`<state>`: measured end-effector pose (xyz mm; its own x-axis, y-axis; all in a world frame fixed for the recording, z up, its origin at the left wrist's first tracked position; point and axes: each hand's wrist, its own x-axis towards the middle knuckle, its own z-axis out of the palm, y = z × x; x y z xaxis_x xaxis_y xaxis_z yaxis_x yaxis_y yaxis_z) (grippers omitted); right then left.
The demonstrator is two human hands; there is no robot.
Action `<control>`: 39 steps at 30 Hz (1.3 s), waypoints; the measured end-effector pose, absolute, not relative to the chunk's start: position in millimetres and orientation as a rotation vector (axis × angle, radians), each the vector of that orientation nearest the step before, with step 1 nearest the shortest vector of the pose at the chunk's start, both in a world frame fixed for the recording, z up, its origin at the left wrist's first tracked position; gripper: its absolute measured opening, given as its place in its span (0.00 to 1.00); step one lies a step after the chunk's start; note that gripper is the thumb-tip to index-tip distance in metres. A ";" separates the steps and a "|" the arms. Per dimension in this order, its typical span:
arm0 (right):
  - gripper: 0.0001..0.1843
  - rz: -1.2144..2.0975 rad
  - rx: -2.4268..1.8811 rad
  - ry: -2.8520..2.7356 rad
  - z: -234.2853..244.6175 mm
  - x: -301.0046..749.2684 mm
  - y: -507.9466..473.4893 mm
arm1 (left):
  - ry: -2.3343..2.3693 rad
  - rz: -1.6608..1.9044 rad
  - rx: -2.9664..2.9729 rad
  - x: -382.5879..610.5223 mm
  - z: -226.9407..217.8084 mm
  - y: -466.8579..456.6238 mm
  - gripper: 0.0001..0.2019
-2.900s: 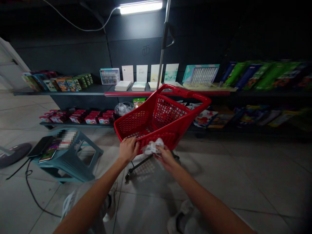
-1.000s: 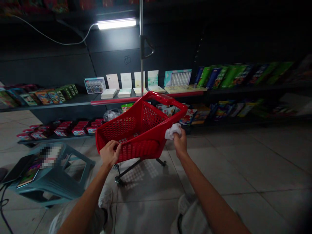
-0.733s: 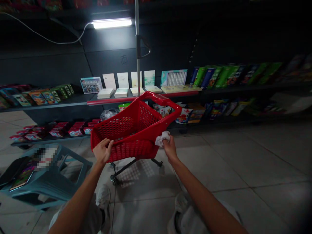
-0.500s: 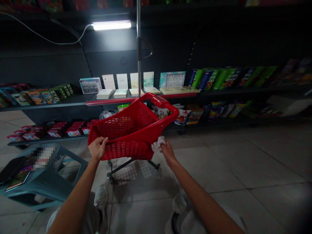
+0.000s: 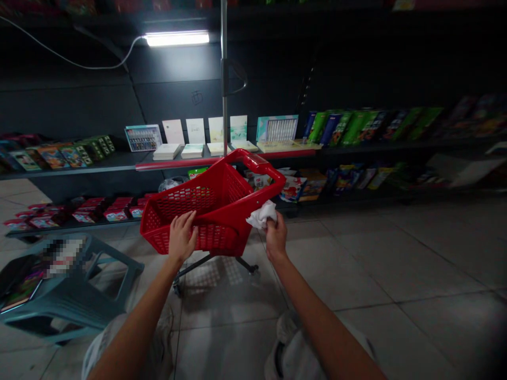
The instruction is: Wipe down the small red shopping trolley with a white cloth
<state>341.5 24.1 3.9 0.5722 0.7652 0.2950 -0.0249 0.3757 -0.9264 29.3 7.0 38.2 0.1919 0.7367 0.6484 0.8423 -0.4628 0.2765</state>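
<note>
A small red plastic shopping cart (image 5: 222,232) on dark metal legs with casters stands in front of me, its handle to the upper right. My left hand (image 5: 182,236) rests against the near side wall of the basket, fingers stretched out over the rim and nothing held. In my right hand (image 5: 276,235) a crumpled white cloth (image 5: 262,215) is pinched. The cloth is at the cart's right end, just below the handle arm; whether it touches the plastic is hard to tell. The basket's inside shows no goods.
Behind the cart runs a dark shelf (image 5: 130,159) with notebooks (image 5: 193,151), boxed pen sets (image 5: 277,128) and green and blue snack packs (image 5: 356,127). A metal pole (image 5: 225,105) rises behind the cart. At left stands a blue-grey plastic stool (image 5: 79,295) with a tablet-like device on it.
My left hand has shifted right along the basket rim and its fingers have straightened. The right hand with the cloth has moved up towards the handle arm.
</note>
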 end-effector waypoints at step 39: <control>0.29 0.721 -1.296 -1.042 31.1 307.2 8.9 | -1.936 -1.287 -2.157 12.2 43.2 23.7 0.06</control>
